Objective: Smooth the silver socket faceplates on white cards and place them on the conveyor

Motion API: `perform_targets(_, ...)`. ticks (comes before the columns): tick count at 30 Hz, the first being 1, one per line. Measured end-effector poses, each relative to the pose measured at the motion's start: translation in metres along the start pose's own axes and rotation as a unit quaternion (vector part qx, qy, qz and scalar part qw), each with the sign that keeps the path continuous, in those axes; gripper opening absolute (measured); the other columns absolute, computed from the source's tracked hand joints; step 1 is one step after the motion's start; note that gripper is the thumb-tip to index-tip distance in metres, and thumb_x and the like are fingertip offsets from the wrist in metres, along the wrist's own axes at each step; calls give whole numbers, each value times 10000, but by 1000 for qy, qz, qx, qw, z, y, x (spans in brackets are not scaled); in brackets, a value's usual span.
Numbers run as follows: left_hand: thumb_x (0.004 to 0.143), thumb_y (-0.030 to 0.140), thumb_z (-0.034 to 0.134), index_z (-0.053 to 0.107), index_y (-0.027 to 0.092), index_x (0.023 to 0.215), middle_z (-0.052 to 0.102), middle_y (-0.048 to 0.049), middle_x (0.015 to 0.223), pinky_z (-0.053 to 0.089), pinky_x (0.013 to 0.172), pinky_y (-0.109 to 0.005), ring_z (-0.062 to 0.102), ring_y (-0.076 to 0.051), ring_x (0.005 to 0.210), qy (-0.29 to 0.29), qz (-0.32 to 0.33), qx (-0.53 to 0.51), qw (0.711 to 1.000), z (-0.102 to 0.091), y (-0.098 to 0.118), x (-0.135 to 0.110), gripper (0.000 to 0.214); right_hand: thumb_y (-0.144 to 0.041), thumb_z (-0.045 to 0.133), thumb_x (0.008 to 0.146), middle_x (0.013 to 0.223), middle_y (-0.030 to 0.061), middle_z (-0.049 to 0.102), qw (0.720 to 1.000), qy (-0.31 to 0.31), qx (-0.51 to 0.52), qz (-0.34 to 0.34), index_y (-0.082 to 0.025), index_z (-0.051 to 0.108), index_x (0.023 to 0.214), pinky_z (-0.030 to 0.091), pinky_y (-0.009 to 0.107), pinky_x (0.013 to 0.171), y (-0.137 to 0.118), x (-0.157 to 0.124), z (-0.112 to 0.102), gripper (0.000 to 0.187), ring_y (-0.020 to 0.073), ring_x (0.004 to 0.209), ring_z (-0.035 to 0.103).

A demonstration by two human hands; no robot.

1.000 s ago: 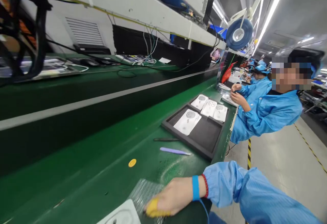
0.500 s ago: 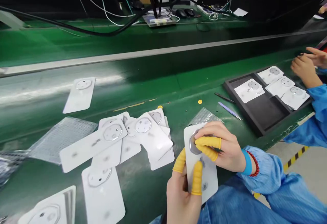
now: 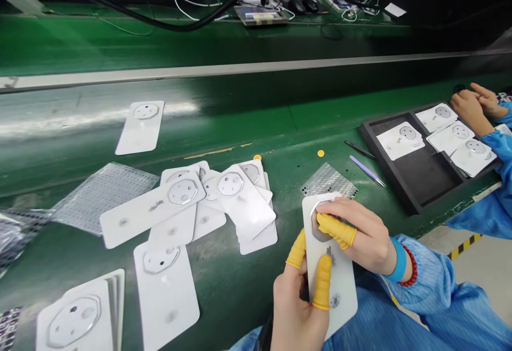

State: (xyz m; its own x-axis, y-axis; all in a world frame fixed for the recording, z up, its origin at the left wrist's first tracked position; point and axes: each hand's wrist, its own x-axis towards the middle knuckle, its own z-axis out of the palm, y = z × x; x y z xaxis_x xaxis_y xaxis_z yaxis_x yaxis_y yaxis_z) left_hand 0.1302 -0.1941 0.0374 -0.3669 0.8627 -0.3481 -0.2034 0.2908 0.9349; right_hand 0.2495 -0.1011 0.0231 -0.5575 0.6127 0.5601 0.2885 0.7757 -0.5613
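Note:
My left hand (image 3: 300, 303), with yellow finger cots on thumb and finger, grips a white phone back cover (image 3: 343, 292) by its left side, thumb across its face. My right hand (image 3: 366, 236), also in yellow finger cots, has its fingertips pinched together over the octagonal camera area at the cover's top. Whatever is between those fingertips is hidden. Just beyond the cover lies a clear sheet (image 3: 328, 179) with small black dots. To the left, several similar white covers (image 3: 250, 209) overlap in a loose pile. One cover (image 3: 170, 297) lies closer to me, beside a stack (image 3: 80, 319).
Purple tweezers (image 3: 367, 170) and dark tweezers (image 3: 359, 149) lie left of a black compartment tray (image 3: 430, 180) holding white covers. A co-worker's hands (image 3: 474, 106) are beyond the tray. Bubble wrap (image 3: 102, 196) is at left, a lone cover (image 3: 140, 129) farther back.
The view has shifted, so the bench things sit a little higher and farther right. Both hands stay on the same cover, the right fingertips still at its camera area.

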Motion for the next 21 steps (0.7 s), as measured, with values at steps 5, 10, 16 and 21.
perform_targets(5, 766, 438, 713, 682, 212, 1149, 783, -55, 921, 588, 575, -241, 737, -224, 738, -9, -44, -28, 999, -2, 1, -2, 446, -49, 519, 886, 1157, 123, 642, 1000, 5, 28, -3, -169, 538, 1273, 587, 382, 841, 1, -2, -6, 405, 214, 1045, 631)
perform_targets(10, 753, 455, 724, 682, 228, 1166, 772, -67, 990, 590, 650, -237, 733, -230, 825, -19, -57, -45, 997, -2, 4, -3, 473, -103, 514, 914, 1173, 152, 626, 999, -13, 17, -31, -146, 522, 1279, 578, 395, 871, 0, -2, -12, 367, 222, 1099, 603)
perform_targets(16, 746, 454, 726, 680, 208, 1155, 755, -86, 1042, 600, 709, -291, 726, -261, 877, -14, -38, -47, 998, -1, -5, -1, 479, -173, 423, 959, 1201, 214, 604, 990, -81, -66, -91, -76, 530, 1219, 587, 434, 883, -1, -2, -13, 297, 267, 1163, 570)
perform_targets(21, 714, 468, 743, 695, 168, 1099, 776, -76, 821, 608, 626, -306, 735, -271, 738, -3, -26, -2, 1000, -6, -21, 0, 491, -220, 399, 965, 1201, 246, 601, 988, -111, -33, -106, -9, 503, 1230, 554, 447, 945, 6, -3, -9, 355, 290, 1234, 522)
